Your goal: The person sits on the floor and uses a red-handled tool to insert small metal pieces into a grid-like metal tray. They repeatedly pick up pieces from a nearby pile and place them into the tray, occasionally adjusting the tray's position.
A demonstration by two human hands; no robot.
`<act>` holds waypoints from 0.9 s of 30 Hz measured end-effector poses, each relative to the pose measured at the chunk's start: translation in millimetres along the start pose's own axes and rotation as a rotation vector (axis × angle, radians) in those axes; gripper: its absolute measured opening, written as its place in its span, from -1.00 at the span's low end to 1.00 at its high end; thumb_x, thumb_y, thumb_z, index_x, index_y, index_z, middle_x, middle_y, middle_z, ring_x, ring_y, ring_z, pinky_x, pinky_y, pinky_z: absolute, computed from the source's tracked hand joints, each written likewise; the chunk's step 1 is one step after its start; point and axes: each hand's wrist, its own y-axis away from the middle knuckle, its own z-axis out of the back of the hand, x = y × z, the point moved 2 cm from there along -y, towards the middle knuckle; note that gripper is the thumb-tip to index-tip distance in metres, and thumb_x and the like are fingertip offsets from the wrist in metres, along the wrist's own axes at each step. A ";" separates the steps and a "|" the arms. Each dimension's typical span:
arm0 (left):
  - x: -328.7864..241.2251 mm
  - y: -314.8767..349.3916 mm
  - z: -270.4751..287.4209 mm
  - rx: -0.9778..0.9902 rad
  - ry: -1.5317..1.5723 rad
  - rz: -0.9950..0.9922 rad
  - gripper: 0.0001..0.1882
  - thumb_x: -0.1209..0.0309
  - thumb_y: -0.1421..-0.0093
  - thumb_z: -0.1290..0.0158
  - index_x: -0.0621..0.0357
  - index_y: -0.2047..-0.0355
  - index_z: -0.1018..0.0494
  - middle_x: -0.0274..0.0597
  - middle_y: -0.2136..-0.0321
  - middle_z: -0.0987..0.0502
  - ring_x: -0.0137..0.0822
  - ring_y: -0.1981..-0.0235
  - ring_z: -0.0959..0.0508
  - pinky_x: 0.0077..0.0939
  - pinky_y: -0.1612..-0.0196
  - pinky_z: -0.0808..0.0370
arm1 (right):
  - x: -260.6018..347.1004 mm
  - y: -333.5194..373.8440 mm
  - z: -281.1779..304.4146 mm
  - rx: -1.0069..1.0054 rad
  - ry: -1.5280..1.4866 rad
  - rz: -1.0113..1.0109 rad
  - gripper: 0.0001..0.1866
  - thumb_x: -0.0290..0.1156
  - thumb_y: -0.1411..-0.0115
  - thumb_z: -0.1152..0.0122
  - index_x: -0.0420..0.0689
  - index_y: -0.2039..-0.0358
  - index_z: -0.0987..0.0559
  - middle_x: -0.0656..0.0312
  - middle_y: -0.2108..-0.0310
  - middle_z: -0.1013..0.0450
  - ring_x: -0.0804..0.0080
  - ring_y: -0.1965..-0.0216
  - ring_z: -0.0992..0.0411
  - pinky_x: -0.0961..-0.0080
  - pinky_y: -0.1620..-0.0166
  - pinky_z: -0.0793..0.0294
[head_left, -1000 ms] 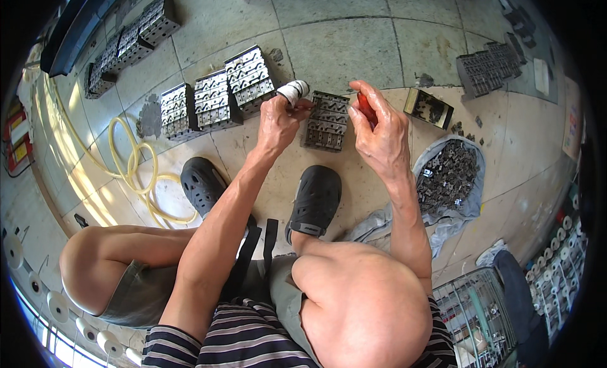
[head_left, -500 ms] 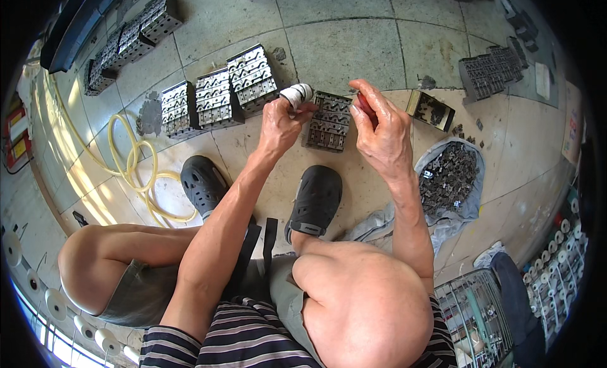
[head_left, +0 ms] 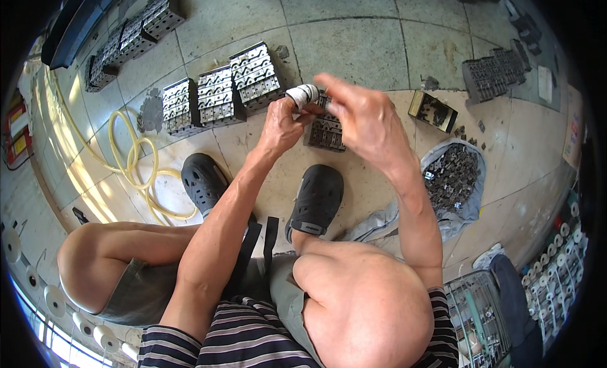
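A dark metal block [head_left: 324, 134] with rows of slots and holes stands on the floor in front of my right foot. My left hand [head_left: 280, 126] is at its left edge, fingers pressed together; what they pinch is hidden. A white wrapping [head_left: 302, 96] with dark lines covers one of its fingers. My right hand [head_left: 370, 118] hangs over the block's right side and hides part of it. Its forefinger reaches toward the wrapped finger, and motion smears its fingertips, so I cannot make out whether it holds anything.
Similar metal blocks [head_left: 218, 93] stand to the left, with more farther off. Right of the block are an open rectangular tin [head_left: 432, 111] and a grey cloth bag [head_left: 478, 178] of small dark metal pieces. A yellow hose [head_left: 134, 153] lies coiled at left; a wire basket [head_left: 480, 317] stands lower right.
My right hand has moved left from beside the metal block to over it, near my left hand. The left hand has stayed almost in place.
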 end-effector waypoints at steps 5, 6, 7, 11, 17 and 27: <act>4.2 4.5 -6.0 -0.079 0.154 0.006 -0.62 0.66 -0.18 -0.27 0.24 -0.02 -0.55 -0.25 0.21 -0.70 -0.47 0.20 -0.65 -0.49 0.07 -0.61 | -35.2 1.6 -20.5 0.001 -0.822 -0.435 -0.79 -0.50 -0.35 -0.29 -0.29 0.04 -0.65 0.20 0.22 -0.65 0.47 0.11 -0.62 0.50 -0.04 -0.59; 6.3 5.5 -7.5 -0.084 0.184 0.037 -0.60 0.66 -0.18 -0.26 0.23 -0.04 -0.54 -0.26 0.20 -0.70 -0.48 0.20 -0.65 -0.50 0.07 -0.61 | -39.1 5.6 -27.2 -0.041 -0.775 -0.326 -0.82 -0.54 -0.35 -0.27 -0.29 0.06 -0.65 0.21 0.24 -0.64 0.47 0.13 -0.62 0.51 -0.03 -0.59; 7.5 6.2 -7.6 -0.066 0.150 -0.007 -0.53 0.67 -0.19 -0.25 0.22 -0.13 -0.50 -0.24 0.15 -0.71 -0.50 0.21 -0.63 -0.50 0.05 -0.61 | -42.4 11.1 -36.2 -0.111 -0.710 -0.271 -0.84 -0.57 -0.35 -0.26 -0.28 0.08 -0.66 0.23 0.25 -0.64 0.48 0.15 -0.62 0.51 -0.02 -0.59; 12.2 10.7 -13.8 -0.131 0.207 0.026 -0.50 0.67 -0.21 -0.23 0.24 -0.17 -0.47 -0.18 0.09 -0.70 -0.45 0.13 -0.64 -0.46 0.01 -0.62 | -52.6 21.6 -61.2 -0.391 -0.470 -0.058 -0.89 -0.58 -0.19 -0.44 -0.23 0.25 -0.71 0.21 0.33 -0.62 0.41 0.31 -0.61 0.49 0.16 -0.59; 15.6 29.2 -30.0 -0.252 0.417 0.188 -0.45 0.67 -0.22 -0.22 0.28 -0.23 -0.40 -0.12 -0.03 -0.65 -0.35 0.03 -0.63 -0.43 -0.06 -0.60 | -51.9 20.8 -75.3 -0.513 -0.435 -0.082 -0.93 -0.60 -0.19 -0.42 -0.25 0.31 -0.68 0.19 0.29 -0.64 0.41 0.27 -0.62 0.49 0.19 -0.58; 20.3 41.7 -43.8 -0.369 0.520 0.287 -0.57 0.54 -0.17 -0.33 0.36 -0.05 -0.52 -0.03 0.11 -0.71 -0.28 0.14 -0.71 -0.36 0.04 -0.65 | -66.6 22.8 -83.3 -0.428 -0.291 -0.110 -0.96 -0.58 -0.26 -0.34 -0.25 0.27 -0.68 0.15 0.39 -0.68 0.41 0.36 -0.64 0.47 0.25 -0.59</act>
